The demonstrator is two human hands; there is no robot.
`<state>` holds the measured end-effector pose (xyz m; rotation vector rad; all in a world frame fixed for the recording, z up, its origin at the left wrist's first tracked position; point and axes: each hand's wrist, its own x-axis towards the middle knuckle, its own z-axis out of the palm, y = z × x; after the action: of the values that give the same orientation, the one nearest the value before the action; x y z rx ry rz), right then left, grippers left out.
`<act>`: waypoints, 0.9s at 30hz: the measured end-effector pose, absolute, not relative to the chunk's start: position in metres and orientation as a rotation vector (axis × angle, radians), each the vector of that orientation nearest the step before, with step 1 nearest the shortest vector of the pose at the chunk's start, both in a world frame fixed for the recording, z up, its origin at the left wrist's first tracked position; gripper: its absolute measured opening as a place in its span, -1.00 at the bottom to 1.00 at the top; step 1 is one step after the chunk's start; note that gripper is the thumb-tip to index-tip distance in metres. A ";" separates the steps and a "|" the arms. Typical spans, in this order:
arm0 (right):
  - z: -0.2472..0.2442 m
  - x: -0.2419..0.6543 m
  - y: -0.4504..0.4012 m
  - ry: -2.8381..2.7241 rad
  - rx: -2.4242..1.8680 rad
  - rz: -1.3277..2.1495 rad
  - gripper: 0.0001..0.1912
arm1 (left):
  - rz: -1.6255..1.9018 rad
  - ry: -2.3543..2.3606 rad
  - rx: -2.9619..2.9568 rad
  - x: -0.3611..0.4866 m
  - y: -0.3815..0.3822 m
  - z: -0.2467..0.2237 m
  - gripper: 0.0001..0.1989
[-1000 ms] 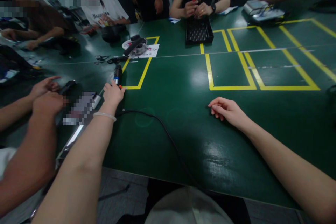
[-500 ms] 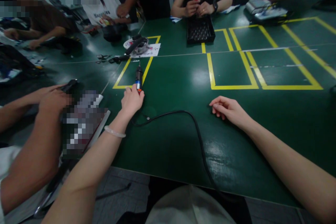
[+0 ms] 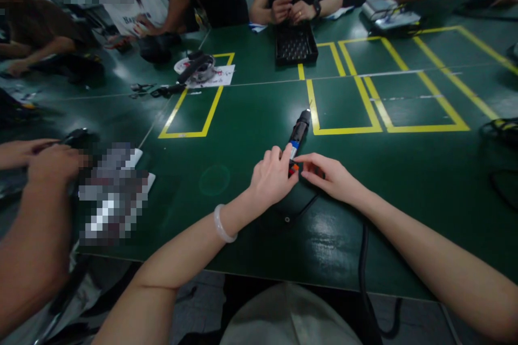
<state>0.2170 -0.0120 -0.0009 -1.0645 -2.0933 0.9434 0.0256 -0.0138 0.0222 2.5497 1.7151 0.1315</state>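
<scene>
My left hand (image 3: 272, 177) is closed round the rear end of a black electric screwdriver (image 3: 300, 128) with a blue and silver band. The tool's thin bit points away from me, toward the yellow tape. My right hand (image 3: 329, 177) is just right of the tool's rear end, its thumb and fingers bent and apart, with nothing seen between them. Its fingertips are close to the tool; whether they touch it I cannot tell. A black cable (image 3: 363, 259) runs over the table's front edge.
The green table (image 3: 243, 118) bears yellow tape outlines (image 3: 348, 131). A black tray (image 3: 296, 48) stands before a person opposite. A white roll with a black tool (image 3: 196, 69) lies back left. Another person's arm (image 3: 44, 226) rests at the left, beside blurred-out packets.
My left hand has carried the screwdriver rightward to the middle, beside my right hand. My right hand has shifted slightly left. The cable has moved right, and the view has turned a little.
</scene>
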 end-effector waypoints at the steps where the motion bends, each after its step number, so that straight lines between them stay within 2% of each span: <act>1: -0.001 0.217 -0.012 -2.107 -1.053 0.944 -0.69 | 0.134 1.687 2.548 0.030 -0.014 0.023 -0.35; 5: -0.002 0.218 -0.011 -2.010 -1.081 1.023 -0.87 | 0.143 1.554 2.504 0.027 -0.011 0.026 -0.29; 9: -0.001 0.218 -0.007 -1.680 -1.175 1.449 -0.78 | 0.158 1.328 2.421 0.008 -0.006 0.022 -0.14; 16: 0.004 0.217 -0.007 -1.264 -1.149 1.855 -0.69 | 0.343 1.374 2.356 0.008 -0.014 0.008 -0.18; 21: 0.005 0.214 -0.012 -1.165 -1.104 1.990 -0.69 | 0.382 1.453 2.334 0.011 -0.020 0.008 -0.21; 27: 0.005 0.210 -0.013 -1.200 -1.111 1.952 -0.70 | 0.437 1.488 2.313 0.008 -0.021 0.005 -0.20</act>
<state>0.2100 -0.0132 0.0048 -1.1114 -1.2000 1.9517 0.0077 -0.0207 0.0049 2.3129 1.4880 0.4368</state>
